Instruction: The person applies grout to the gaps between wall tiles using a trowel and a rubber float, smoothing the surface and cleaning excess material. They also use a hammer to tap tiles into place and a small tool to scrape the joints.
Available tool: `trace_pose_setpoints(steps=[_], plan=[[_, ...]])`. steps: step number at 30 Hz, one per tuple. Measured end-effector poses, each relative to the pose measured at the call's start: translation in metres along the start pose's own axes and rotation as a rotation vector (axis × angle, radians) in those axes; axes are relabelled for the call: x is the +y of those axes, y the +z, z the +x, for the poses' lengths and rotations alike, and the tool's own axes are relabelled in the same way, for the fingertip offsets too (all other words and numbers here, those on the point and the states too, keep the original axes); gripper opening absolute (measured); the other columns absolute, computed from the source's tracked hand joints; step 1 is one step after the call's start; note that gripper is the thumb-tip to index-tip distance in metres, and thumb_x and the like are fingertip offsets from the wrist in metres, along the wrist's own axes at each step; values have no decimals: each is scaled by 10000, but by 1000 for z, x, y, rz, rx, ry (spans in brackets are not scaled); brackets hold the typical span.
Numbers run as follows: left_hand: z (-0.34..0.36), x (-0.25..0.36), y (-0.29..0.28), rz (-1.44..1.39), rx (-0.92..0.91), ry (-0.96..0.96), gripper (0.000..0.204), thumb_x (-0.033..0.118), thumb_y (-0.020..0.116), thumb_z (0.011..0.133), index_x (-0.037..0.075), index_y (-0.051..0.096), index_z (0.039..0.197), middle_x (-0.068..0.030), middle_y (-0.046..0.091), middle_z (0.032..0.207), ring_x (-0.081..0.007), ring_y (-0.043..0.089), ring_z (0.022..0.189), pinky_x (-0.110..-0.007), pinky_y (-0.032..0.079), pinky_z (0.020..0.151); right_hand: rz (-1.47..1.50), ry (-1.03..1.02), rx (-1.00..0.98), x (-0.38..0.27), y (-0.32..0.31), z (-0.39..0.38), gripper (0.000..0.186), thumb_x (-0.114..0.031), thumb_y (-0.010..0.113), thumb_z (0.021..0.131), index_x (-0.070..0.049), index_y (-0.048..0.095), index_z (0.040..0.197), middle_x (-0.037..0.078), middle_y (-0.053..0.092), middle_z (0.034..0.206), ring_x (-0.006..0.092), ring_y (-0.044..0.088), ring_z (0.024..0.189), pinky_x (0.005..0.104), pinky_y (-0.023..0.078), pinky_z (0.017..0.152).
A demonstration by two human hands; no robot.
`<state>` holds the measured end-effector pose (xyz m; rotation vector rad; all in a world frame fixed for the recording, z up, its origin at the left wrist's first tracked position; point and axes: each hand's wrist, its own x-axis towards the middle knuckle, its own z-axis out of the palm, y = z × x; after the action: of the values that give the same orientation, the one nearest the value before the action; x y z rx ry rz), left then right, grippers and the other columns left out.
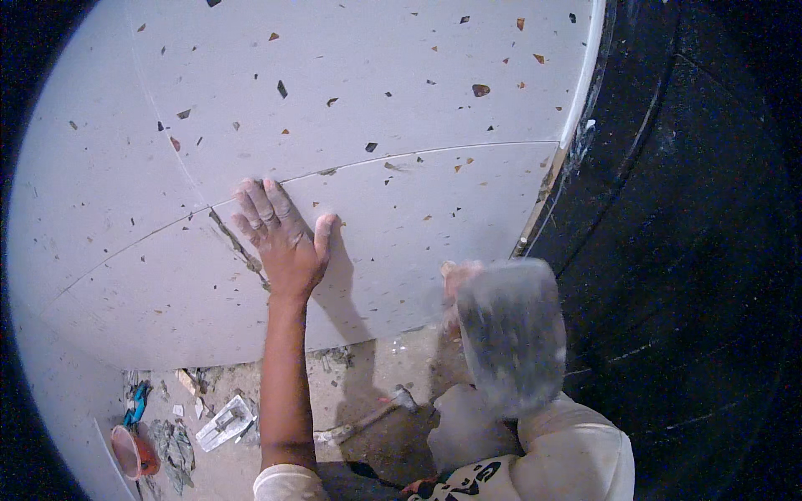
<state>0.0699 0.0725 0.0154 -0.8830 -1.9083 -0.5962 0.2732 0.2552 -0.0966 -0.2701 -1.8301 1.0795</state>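
Note:
My left hand [284,242], dusted with white, lies with fingers spread on a white wall panel [418,92] with coloured flecks, near a horizontal seam. A dark, rough streak [238,238] runs down the panel beside it. My right hand [459,284] is at the lower right, gripping a flat, grey rectangular trowel [510,334], blurred by motion, in front of the panel's bottom right. Part of that hand is hidden behind the trowel.
A dark wall [668,209] borders the panel on the right. On the dusty floor [376,367] below lie a hammer [393,405], a silvery tray-like piece [225,422], a teal tool [135,405] and debris. A red bucket [138,451] stands at lower left.

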Motion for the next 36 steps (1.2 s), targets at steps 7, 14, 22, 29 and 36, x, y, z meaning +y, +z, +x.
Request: trace_pose_setpoints(steps=[7, 14, 22, 29, 36], plan=[[-3, -15, -6, -29, -24, -15, 979, 614, 502, 891, -22, 109, 1523, -250, -2, 1591, -394, -65, 1476, -534, -72, 1163, 290, 207, 27, 25, 22, -23, 374, -431, 594, 912, -76, 578, 1028, -20, 487, 707, 86, 457, 570, 265, 425, 527], [-17, -1, 9, -176, 107, -54, 922, 530, 533, 904, -22, 127, 1520, -267, 30, 1584, -423, -37, 1472, -551, -46, 1162, 316, 43, 76, -1, 36, -32, 414, -455, 604, 916, -59, 570, 1028, -22, 474, 698, 74, 444, 567, 238, 423, 524], [-70, 6, 49, -223, 192, -183, 937, 465, 580, 886, -82, 124, 1495, -323, 51, 1557, -465, 20, 1458, -552, 17, 1166, 121, 50, -151, -68, 18, -20, 305, -326, 613, 886, -37, 574, 977, 33, 523, 732, 186, 514, 622, 310, 456, 579], [-72, -9, 64, -105, 311, -128, 915, 464, 564, 882, -74, 149, 1494, -310, 113, 1555, -471, 88, 1451, -559, 45, 1165, -279, -239, -256, -68, 56, 32, 396, -342, 679, 811, -44, 579, 1054, 138, 624, 804, 338, 612, 689, 418, 514, 632], [-77, -12, 61, -134, 308, -152, 866, 471, 504, 907, -75, 170, 1490, -307, 125, 1554, -473, 100, 1449, -572, 82, 1161, -374, -335, -217, -72, 49, 25, 397, -317, 702, 780, -44, 567, 1036, 183, 639, 795, 406, 637, 683, 470, 524, 618]])
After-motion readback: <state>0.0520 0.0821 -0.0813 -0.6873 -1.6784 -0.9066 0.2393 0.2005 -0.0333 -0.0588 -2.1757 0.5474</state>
